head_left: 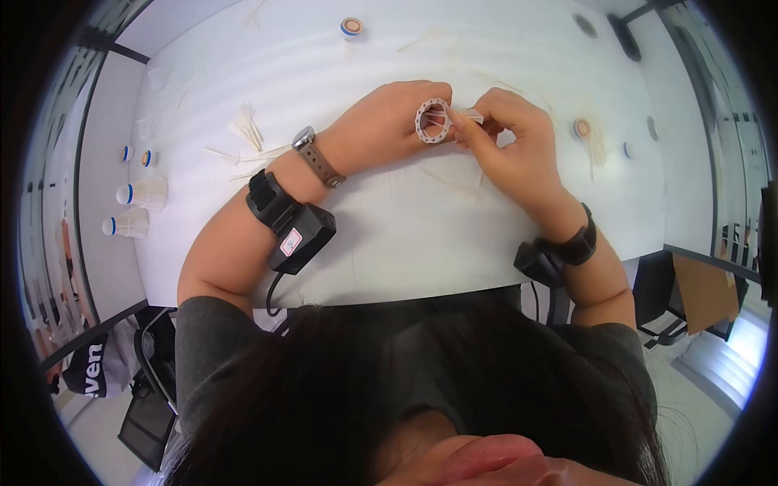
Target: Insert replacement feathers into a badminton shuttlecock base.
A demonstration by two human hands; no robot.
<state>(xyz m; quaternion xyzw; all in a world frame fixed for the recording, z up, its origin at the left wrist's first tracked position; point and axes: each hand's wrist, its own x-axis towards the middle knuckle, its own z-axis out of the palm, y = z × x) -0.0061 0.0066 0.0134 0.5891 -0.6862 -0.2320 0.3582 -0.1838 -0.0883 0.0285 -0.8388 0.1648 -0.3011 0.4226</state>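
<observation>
My left hand (401, 113) is closed around a white ring with small holes along its rim (420, 131), held up above the white table (389, 243). Its open round end faces me, and thin pale strips cross the inside. Close against it on the right, my right hand (519, 142) pinches a slim white piece (475, 118) between thumb and fingers, at the ring's side. The piece looks like a feather shaft, though most of it is hidden by the fingers. Both hands nearly meet over the middle of the table.
Loose pale feathers (253, 134) lie left of my left wrist, and more feathers (598, 152) lie at the right by a cork base (581, 128). Another blue-banded cork base (351, 28) stands at the back. Shuttlecocks (150, 193) lie at the left edge.
</observation>
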